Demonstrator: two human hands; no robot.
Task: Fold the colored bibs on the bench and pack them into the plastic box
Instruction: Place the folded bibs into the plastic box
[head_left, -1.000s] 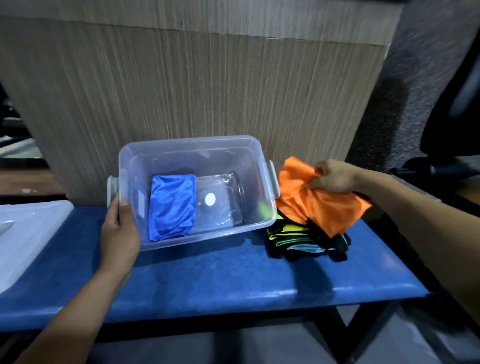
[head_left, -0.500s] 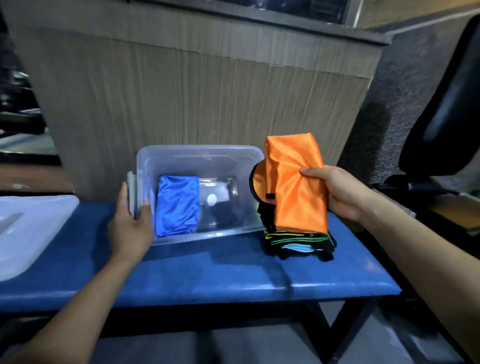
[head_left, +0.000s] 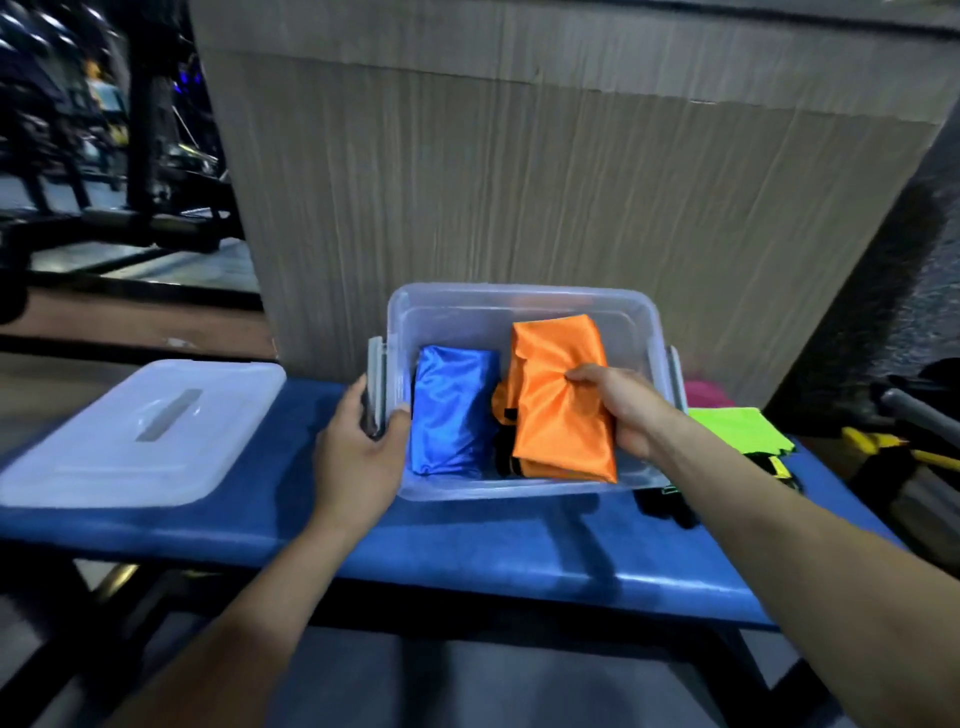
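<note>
Right hand (head_left: 621, 410) is pinching the folded shiny orange bib (head_left: 558, 400), thumb on top and fingers underneath, over the right half of the clear plastic box (head_left: 524, 299) at the blue padded bench's (head_left: 467, 551) back edge, beside the folded blue bib (head_left: 452, 410). Left hand (head_left: 358, 452) is gripping the box's left handle. Fabric is looking light, limp and slippery: hold across the fold.

No legible text, label, brand, number or sign appears on any surface in the head view. The plastic box (head_left: 524, 304), its lid (head_left: 140, 436), the blue bib (head_left: 452, 410), the orange bib (head_left: 558, 410) and the bench (head_left: 467, 551) carry no readable marking.
</note>
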